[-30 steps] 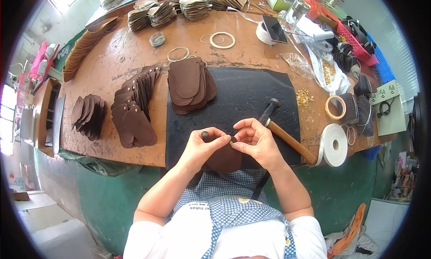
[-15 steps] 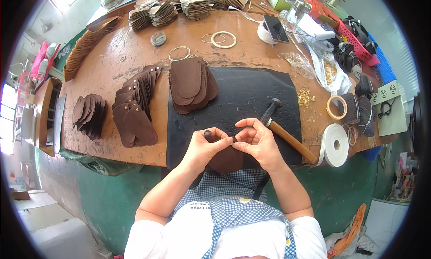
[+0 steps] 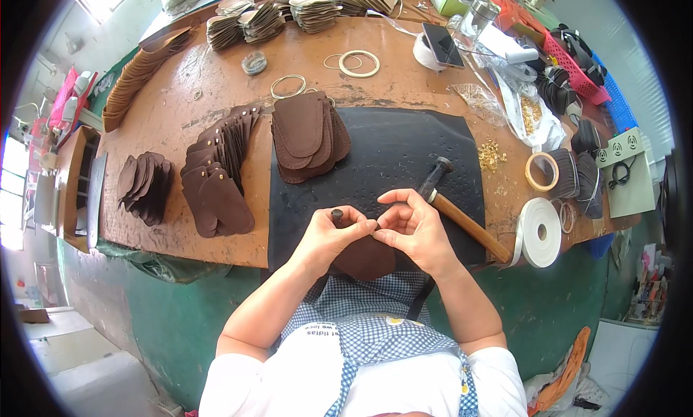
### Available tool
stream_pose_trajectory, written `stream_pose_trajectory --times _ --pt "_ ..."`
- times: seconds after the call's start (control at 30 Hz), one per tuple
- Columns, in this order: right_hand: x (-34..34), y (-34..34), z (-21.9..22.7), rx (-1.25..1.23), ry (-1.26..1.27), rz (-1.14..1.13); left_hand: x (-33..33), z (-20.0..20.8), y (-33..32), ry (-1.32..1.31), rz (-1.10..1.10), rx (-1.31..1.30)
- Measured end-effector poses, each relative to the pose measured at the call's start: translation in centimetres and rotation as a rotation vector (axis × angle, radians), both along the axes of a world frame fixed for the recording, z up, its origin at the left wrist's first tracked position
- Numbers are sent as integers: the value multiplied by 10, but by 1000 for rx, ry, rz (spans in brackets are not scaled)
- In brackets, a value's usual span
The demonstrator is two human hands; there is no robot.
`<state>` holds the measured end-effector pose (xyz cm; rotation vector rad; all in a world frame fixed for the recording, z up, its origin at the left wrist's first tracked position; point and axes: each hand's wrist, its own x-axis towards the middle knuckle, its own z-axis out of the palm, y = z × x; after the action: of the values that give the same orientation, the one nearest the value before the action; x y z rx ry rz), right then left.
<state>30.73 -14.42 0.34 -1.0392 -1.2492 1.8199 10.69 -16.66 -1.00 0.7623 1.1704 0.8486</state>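
Note:
Both of my hands meet over the near edge of a black mat (image 3: 404,146), fingertips close together. A brown leather piece (image 3: 367,262) hangs below them, its top edge pinched in my left hand (image 3: 321,240). The dark round end of a small tool (image 3: 337,215) also sticks up from that hand's curled fingers. Thumb and index finger of my right hand (image 3: 419,233) close at the same edge of the leather; anything small between them is hidden. Beside my right hand lies a hammer (image 3: 469,227) with a wooden handle. Stacked leather pieces (image 3: 307,132) rest on the mat.
More brown leather pieces (image 3: 216,193) fan out at left, beside a smaller stack (image 3: 146,187). Small gold-coloured fasteners (image 3: 491,155) lie right of the mat. A white tape roll (image 3: 550,233) and a tan tape roll (image 3: 541,173) sit at right. A phone (image 3: 442,45) lies farther back.
My hands stay nearly in place, pinching the leather. The hanging leather piece has shifted slightly to the right and down, and the tool's end slightly to the right.

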Motion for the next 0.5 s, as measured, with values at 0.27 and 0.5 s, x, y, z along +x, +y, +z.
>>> stream_pose_trajectory --times 0.27,0.5 --pt "0 0 1 -55 43 -8 -1 1 -1 1 8 13" --pt "-1 0 0 -69 50 -41 0 2 0 38 18 29"
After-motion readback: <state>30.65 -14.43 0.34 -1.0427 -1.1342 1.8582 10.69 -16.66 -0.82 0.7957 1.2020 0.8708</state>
